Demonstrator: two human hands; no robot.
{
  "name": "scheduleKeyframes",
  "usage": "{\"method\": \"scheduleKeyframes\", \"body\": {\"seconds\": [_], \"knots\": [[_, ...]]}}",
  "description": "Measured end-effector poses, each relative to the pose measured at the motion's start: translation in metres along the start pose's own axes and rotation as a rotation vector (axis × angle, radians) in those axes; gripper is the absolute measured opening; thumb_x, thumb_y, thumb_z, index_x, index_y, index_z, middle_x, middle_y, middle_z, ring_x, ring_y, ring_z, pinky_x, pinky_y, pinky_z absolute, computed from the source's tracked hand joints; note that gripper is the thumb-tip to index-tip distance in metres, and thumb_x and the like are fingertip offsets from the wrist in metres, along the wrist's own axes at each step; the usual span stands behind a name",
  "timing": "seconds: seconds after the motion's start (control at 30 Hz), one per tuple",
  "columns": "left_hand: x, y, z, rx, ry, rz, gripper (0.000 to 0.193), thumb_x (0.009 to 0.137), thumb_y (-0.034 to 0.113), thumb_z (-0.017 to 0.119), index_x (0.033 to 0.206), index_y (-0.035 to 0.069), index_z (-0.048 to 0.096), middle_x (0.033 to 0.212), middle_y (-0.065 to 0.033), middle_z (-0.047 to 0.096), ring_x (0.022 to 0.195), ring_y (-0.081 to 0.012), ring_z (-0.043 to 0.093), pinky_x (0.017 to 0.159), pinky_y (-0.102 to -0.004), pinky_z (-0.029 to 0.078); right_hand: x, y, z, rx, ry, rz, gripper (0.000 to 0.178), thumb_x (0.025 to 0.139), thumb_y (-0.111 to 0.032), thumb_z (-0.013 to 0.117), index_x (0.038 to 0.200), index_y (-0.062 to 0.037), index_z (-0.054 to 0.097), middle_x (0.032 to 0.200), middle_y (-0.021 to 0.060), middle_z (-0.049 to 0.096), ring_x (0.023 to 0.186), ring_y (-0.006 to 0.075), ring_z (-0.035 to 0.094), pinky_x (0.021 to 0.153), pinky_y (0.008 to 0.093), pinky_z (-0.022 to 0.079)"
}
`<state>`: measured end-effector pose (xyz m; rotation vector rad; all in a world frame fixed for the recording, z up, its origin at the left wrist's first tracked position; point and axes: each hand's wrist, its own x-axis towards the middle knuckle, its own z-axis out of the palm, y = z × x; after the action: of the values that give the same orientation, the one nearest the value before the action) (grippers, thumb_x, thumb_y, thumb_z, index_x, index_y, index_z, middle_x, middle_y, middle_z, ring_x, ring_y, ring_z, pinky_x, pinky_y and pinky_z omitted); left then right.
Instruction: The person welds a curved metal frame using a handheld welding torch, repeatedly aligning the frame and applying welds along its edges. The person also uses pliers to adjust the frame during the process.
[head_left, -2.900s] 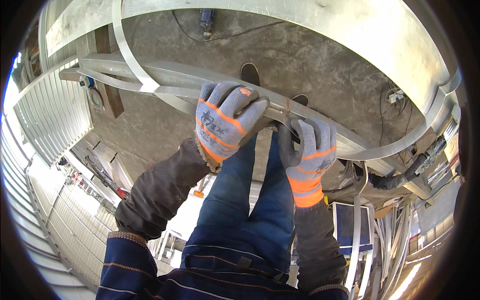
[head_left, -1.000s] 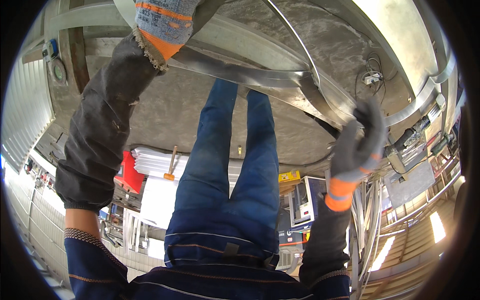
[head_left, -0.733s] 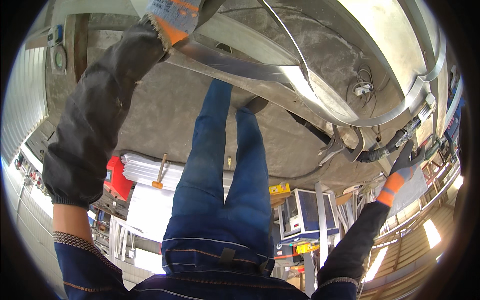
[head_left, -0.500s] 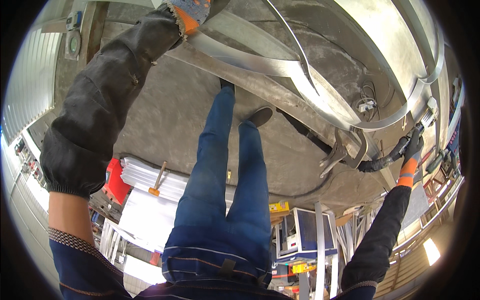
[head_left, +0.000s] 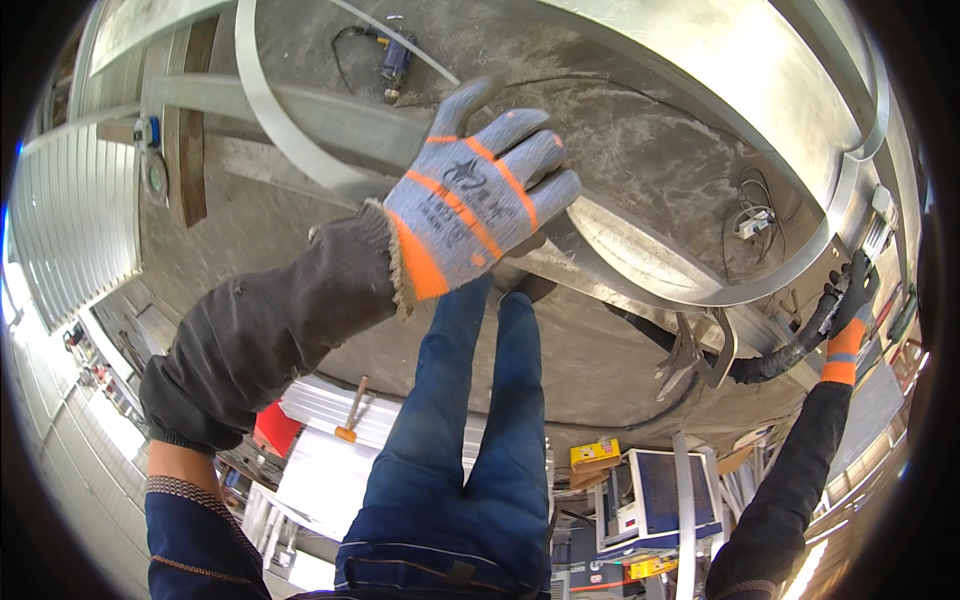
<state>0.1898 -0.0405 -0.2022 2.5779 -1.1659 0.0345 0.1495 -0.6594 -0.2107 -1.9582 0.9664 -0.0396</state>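
My left hand (head_left: pixel 480 185) wears a grey and orange glove and is held out above the metalwork, fingers spread, back up and nothing in it. Beneath it runs a curved metal strip (head_left: pixel 290 140) that bends round to the right. At the far right my gloved right hand (head_left: pixel 852 290) is closed round a torch-like tool (head_left: pixel 876 238) with a pale ribbed head, its exact kind unclear. From that hand a thick black-wrapped cable (head_left: pixel 765 368) hangs to the floor. A locking clamp (head_left: pixel 682 358) sits near the strip's lower edge, touched by neither hand.
A blue power tool (head_left: pixel 396 68) lies on the floor beyond my left hand. A socket block (head_left: pixel 755 224) with cords lies inside the hoop. Near my legs are a mallet (head_left: pixel 346 432), a yellow box (head_left: pixel 596 455) and a blue-and-white machine (head_left: pixel 665 490). Large metal sheet (head_left: pixel 740 70) stands at upper right.
My left hand has come down and right from the top edge into full view, fingers spread. The view has shifted somewhat; my right hand keeps hold of the tool.
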Motion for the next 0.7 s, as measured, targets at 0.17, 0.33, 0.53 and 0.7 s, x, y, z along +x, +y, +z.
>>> {"method": "scheduleKeyframes", "body": {"seconds": [0.17, 0.33, 0.53, 0.7], "knots": [[0.004, 0.007, -0.004, -0.065, -0.04, -0.062, 0.053, 0.063, 0.041, 0.085, 0.108, 0.018, 0.071, 0.11, -0.0026, 0.064, 0.118, -0.0282, 0.061, 0.113, -0.0603, 0.033, 0.004, -0.005, -0.003, -0.128, -0.04, -0.085, 0.028, 0.105, -0.033, 0.055, 0.123, -0.0115, 0.056, 0.081, 0.0026, 0.058, 0.059, 0.0134, 0.058, 0.048, 0.0279, 0.047], [0.004, 0.014, -0.005, -0.077, -0.032, -0.141, 0.052, 0.063, 0.04, 0.086, 0.107, 0.018, 0.071, 0.108, -0.0038, 0.065, 0.114, -0.0295, 0.062, 0.111, -0.0598, 0.034, 0.001, -0.009, 0.0, -0.061, -0.095, -0.173, 0.028, 0.106, -0.032, 0.054, 0.126, -0.0119, 0.057, 0.08, 0.0017, 0.057, 0.057, 0.0126, 0.057, 0.048, 0.0271, 0.046], [0.006, 0.014, -0.011, 0.016, -0.057, -0.112, 0.049, 0.067, 0.041, 0.086, 0.107, 0.018, 0.071, 0.112, -0.0046, 0.064, 0.117, -0.0292, 0.061, 0.109, -0.0586, 0.037, -0.006, -0.021, 0.006, -0.011, -0.005, 0.05, 0.028, 0.105, -0.029, 0.057, 0.126, -0.0107, 0.06, 0.085, 0.0005, 0.059, 0.057, 0.0107, 0.056, 0.047, 0.0267, 0.045], [0.01, 0.014, -0.022, 0.054, -0.248, -0.137, 0.039, 0.077, 0.03, 0.075, 0.113, 0.017, 0.069, 0.119, -0.006, 0.064, 0.124, -0.0275, 0.058, 0.112, -0.0561, 0.035, 0.007, -0.002, 0.001, -0.084, 0.014, -0.081, 0.036, 0.102, -0.039, 0.063, 0.123, -0.0099, 0.058, 0.086, 0.0064, 0.061, 0.066, 0.0188, 0.059, 0.057, 0.0343, 0.048]]}}
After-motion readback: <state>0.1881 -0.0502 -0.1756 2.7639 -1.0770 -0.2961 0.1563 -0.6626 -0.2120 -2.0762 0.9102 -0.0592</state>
